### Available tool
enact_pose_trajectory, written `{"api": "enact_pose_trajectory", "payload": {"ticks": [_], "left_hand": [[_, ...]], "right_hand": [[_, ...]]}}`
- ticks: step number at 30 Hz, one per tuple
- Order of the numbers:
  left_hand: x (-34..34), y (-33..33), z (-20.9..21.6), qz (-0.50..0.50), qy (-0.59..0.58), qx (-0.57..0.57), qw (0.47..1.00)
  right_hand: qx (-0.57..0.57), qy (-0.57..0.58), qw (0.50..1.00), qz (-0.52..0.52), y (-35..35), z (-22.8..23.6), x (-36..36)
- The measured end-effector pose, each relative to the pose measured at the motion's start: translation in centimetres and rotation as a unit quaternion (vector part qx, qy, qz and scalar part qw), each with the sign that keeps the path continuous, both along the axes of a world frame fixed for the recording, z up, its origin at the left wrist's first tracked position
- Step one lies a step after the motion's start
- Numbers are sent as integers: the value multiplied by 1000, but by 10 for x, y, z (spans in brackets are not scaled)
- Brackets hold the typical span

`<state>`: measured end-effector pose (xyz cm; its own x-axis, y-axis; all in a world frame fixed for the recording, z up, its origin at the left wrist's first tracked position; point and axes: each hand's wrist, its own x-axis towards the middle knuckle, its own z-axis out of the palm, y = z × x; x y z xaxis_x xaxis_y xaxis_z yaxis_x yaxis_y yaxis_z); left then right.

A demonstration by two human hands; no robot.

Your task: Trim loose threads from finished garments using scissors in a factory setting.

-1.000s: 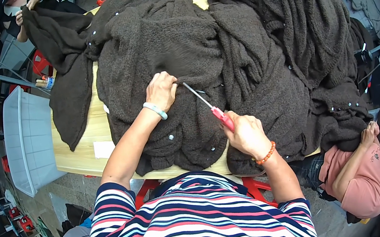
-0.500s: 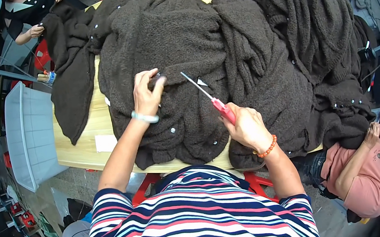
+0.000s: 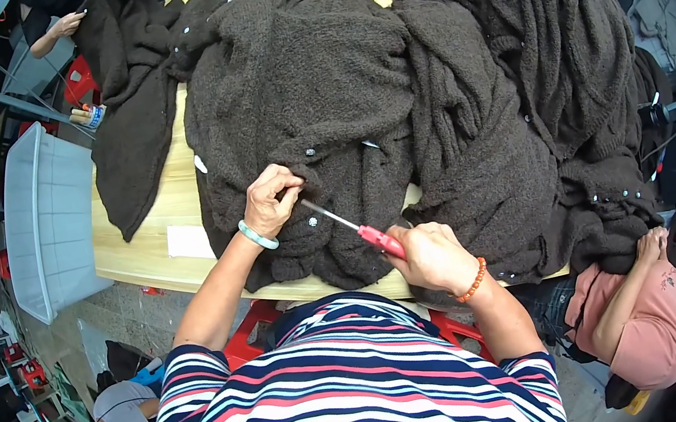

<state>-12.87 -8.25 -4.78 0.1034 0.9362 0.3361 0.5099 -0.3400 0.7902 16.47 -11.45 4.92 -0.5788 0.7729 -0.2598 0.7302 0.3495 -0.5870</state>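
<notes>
- Pale wood shows at the left side of the worktop, and most of the rest is under soft, dark brown knit clothes.
- These clothes lie in big loose folds right in front of me, and lots more are piled up to the right.
- My left hand is over the near part of the knit. Its fingers are curled in, with the thumb up close to them. I can't tell if a bit of cloth or thread is pinched there.
- My right hand is wrapped tight around a tool with a red handle. Its thin metal rod points up and left, and the tip is near my left fingertips.
- I think slow is best here. I should keep the tip to the side of my fingers so it can't poke me.
- I should hold the knit flat and not tug, because fluffy loops could snag. I should watch out for the shiny button near the tip, too.
- One big pale plastic bin stands by the left end of the worktop. I can't tell what is in it.
- Near the far left edge is a little white and blue tub, with tan sticks at its end.
</notes>
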Motion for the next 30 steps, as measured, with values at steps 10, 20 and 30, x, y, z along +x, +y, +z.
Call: {"api": "enact_pose_trajectory", "payload": {"ticks": [10, 20, 30], "left_hand": [[22, 14, 36, 107, 107, 69, 986], [31, 60, -24, 1, -87, -159, 983], [37, 17, 11, 13, 36, -166, 985]], "right_hand": [[12, 1, 996, -90, -1, 1, 11], [-1, -26, 996, -88, -15, 0, 23], [-14, -23, 991, -131, -3, -1, 20]]}}
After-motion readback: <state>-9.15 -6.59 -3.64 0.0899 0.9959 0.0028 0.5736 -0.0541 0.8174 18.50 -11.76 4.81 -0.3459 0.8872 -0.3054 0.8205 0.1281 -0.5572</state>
